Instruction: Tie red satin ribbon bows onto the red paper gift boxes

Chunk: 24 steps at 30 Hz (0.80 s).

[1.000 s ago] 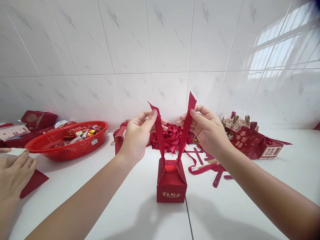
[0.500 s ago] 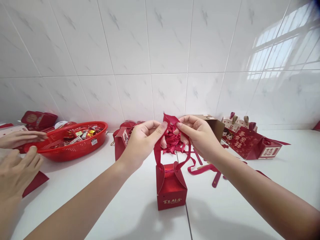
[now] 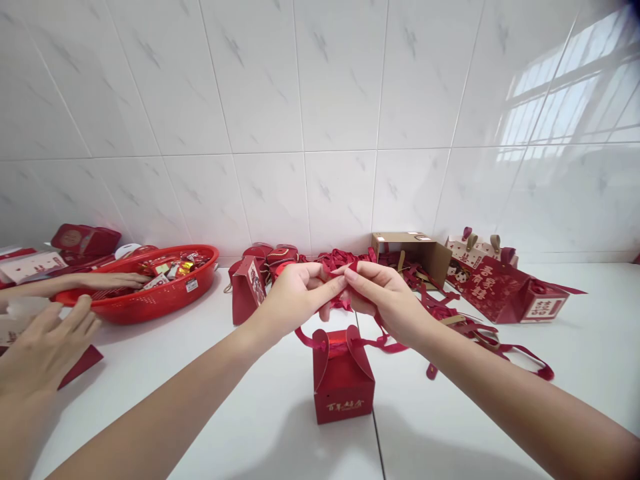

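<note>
A small red gift box (image 3: 344,380) with gold lettering stands upright on the white table, in front of me. Red ribbon (image 3: 306,339) runs through its two curved top flaps and loops up to my hands. My left hand (image 3: 306,288) pinches the ribbon between thumb and fingers just above the box. Touching it fingertip to fingertip, my right hand (image 3: 383,288) is closed on the ribbon too. Most of the ribbon between the fingers is hidden.
At left, a co-worker's hand (image 3: 117,281) reaches into a red plastic basket (image 3: 135,310) of wrapped sweets; their other hand (image 3: 47,340) is nearer. Behind are red boxes (image 3: 247,287), a cardboard box (image 3: 435,260), loose ribbons (image 3: 475,327) and a larger red gift box (image 3: 493,287).
My hands have come together and slightly lower, and the ribbon loop now bows out sideways. The co-worker's far hand has moved right into the basket.
</note>
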{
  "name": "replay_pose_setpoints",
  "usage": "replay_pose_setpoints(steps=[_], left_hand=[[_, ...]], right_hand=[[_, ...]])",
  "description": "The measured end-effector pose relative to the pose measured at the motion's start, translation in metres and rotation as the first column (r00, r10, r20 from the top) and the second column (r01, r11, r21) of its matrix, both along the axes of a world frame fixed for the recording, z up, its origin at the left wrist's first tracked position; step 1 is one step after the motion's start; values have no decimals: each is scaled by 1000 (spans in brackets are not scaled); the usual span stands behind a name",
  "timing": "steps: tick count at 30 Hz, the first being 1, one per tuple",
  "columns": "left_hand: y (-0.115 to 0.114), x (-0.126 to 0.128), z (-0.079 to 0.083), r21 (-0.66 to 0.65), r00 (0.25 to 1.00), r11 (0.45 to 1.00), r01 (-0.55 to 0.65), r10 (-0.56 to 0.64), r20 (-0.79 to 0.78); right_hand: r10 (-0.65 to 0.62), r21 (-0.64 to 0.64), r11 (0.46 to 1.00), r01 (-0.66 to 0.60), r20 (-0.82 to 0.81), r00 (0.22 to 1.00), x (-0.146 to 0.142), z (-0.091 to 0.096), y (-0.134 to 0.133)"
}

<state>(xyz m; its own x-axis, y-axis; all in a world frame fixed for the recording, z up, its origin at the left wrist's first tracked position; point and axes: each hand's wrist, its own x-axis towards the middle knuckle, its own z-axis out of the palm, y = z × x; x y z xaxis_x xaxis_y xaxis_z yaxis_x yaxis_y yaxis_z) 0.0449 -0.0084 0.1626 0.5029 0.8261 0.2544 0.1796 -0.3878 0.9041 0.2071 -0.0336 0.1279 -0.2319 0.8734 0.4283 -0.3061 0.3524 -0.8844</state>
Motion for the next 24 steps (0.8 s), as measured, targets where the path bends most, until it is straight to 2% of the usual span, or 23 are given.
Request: replay_pose_setpoints(steps=[3, 5, 7, 8, 9, 10, 12, 13, 15, 17, 19, 20, 21, 22, 23, 24], left_hand=[[3, -5, -2, -136, 992, 983, 126, -128, -7], [5, -9, -4, -203, 983, 962, 182, -184, 9], [7, -12, -6, -246, 978, 946, 210, -205, 46], [7, -13, -8, -260, 975, 940, 221, -207, 77], [8, -13, -9, -271, 972, 935, 230, -207, 112], [9, -14, -10, -281, 968, 929, 241, -207, 144], [10, -15, -11, -292, 962, 923, 252, -206, 180], [11, -15, -12, -290, 963, 925, 248, -203, 176], [11, -17, -11, -263, 969, 934, 240, -214, 126], [9, -19, -9, -223, 964, 937, 267, -264, 46], [4, -20, -9, -160, 949, 942, 294, -308, -68], [1, -21, -10, -81, 951, 962, 263, -272, -147], [-2, -22, -11, 48, 955, 979, 196, -180, -234], [-6, -24, -14, 227, 951, 968, 106, -32, -307], [-9, -27, -17, 425, 930, 905, 11, 147, -338], [-11, -30, -21, 598, 892, 798, -69, 318, -322]], right_hand=[[38, -31, 999, -39, -48, 998, 5, -4, 4], [8, -10, 1000, -9, -26, 1000, 10, -6, 4], [-77, 103, 992, 68, 85, 993, 16, -7, 2], [-143, 208, 972, 106, 167, 976, 19, -8, 1], [-225, 342, 930, 133, 246, 943, 22, -8, 0], [-317, 491, 860, 137, 306, 898, 25, -8, -1], [-511, 749, 655, 97, 344, 788, 31, -9, -1], [-595, 833, 548, 72, 328, 734, 33, -10, -1], [-713, 922, 385, 42, 268, 648, 36, -13, 1], [-767, 951, 308, 39, 224, 601, 35, -16, 1], [-773, 950, 305, 66, 206, 600, 32, -18, -2], [-768, 941, 324, 100, 200, 608, 31, -20, -4], [-762, 925, 351, 149, 190, 620, 30, -21, -7], [-757, 901, 382, 204, 179, 628, 30, -21, -10], [-760, 875, 409, 261, 168, 628, 31, -22, -14], [-771, 849, 427, 313, 161, 616, 34, -23, -18]])
